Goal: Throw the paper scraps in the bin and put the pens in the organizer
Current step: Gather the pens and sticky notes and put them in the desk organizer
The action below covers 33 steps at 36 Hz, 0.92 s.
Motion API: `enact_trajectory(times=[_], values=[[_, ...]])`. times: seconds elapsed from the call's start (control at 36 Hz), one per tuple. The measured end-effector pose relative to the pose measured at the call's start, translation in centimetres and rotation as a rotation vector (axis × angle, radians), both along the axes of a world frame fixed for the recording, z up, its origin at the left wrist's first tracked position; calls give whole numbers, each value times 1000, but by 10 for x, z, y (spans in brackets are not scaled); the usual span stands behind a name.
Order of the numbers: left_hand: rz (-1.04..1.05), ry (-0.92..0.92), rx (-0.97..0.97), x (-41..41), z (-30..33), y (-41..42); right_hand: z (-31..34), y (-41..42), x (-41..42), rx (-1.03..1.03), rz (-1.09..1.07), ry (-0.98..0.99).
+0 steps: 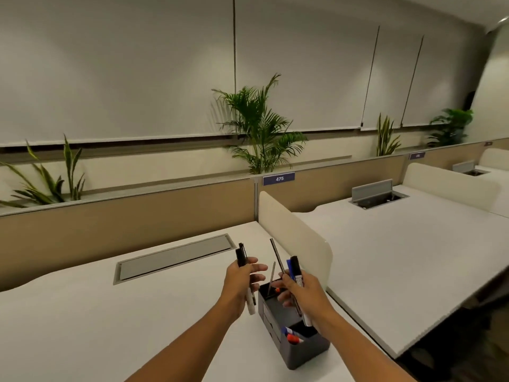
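A dark grey desk organizer stands on the white desk, with a blue and a red marker lying in its near compartment and a thin pen standing in its far one. My left hand is just left of it, closed around two markers with black caps pointing up. My right hand hovers over the organizer, gripping a bundle of pens: a thin black one, a blue-capped and a black-capped marker. No paper scraps or bin are in view.
A grey cable hatch lies flush in the desk ahead. A cream divider panel rises right behind the organizer, with a neighbouring desk beyond it. A tan partition and plants line the back.
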<state>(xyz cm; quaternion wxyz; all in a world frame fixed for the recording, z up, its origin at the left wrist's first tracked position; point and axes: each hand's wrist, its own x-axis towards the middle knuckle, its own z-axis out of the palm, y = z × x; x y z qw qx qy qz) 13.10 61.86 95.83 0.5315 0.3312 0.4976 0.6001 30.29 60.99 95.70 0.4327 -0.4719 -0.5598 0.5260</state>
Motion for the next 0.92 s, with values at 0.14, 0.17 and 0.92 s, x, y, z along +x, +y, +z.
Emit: enact_trajectory(times=[0.14,0.17,0.92], values=[[-48,-20,-56,2,-9,27,-5,24,8,-8,-59,-35],[-58,-26,-59,3,-11,32,-6,28,11,-13,-64,-38],[-181,221,-128,70,-82,64,-49,127,45,-142,101,-22]])
